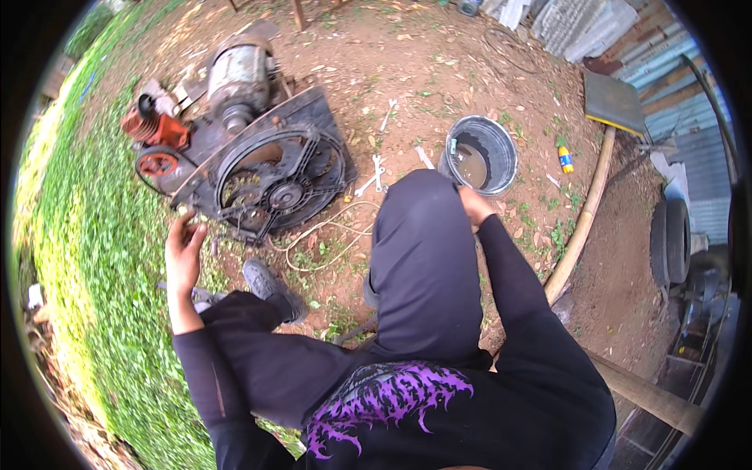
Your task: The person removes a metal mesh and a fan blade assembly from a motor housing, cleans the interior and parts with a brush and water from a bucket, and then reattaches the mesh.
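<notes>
Ground [360, 55]: leaf-strewn brown dirt, bordered at left by grass [102, 258].
Machine [287, 193]: stood on the dirt at upper left.
Left hand [184, 254]: held near the machine, fingers loosely parted.
Right hand [475, 207]: held well apart from the left, partly hidden by the knee [427, 204], near the bucket [505, 157]; its grip cannot be told.
Wall [709, 141]: formed of corrugated metal, with tyres [677, 243] stood nearby.

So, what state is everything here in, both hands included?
Left hand: open, fingers loosely bent, near the machine.
Right hand: partly hidden behind the knee, by the bucket; grip can't be told.
Machine: dirty, on the ground.
Motor: paint worn and patchy.
Bucket: upright, uncovered, something brownish at the bottom.
Wrenches: lying on the ground.
Rope: loosely looped on the ground.
</notes>
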The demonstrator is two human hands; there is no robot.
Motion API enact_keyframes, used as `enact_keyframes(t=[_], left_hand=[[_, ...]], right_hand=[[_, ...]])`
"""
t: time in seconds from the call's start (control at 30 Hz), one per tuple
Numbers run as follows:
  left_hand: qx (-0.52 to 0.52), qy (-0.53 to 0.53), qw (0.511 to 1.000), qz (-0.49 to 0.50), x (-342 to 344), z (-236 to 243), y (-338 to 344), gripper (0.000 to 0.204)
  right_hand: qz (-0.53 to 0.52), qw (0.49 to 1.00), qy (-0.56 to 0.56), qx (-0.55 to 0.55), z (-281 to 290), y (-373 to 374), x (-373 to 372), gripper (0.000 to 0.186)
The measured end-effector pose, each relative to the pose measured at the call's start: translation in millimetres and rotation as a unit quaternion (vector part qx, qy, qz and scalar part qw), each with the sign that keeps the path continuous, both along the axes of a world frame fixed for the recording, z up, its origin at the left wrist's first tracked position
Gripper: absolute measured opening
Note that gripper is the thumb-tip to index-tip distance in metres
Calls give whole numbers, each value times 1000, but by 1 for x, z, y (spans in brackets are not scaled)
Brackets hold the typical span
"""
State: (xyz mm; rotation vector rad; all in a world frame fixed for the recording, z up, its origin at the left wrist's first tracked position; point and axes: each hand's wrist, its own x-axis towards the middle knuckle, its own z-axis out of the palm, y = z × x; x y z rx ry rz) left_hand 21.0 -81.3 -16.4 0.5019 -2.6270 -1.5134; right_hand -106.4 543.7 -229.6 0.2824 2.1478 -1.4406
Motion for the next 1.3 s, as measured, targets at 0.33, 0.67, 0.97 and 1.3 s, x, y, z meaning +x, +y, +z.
enact_keyframes(t=[0.33,0.67,0.97,1.3], left_hand=[[-54,-94,993,37,-14,1,-19,46],[-140,-140,980,-34,-54,9,5,46],[-152,-182,969,-69,-61,15,20,51],[-170,-228,956,-67,-57,18,25,53]], right_hand=[[-124,898,198,374,-15,-97,-89,79],[-39,921,102,373,-69,-24,-99,27],[120,931,81,336,-42,-137,-39,21],[-99,978,-183,-6,-63,-63,-106,59]])
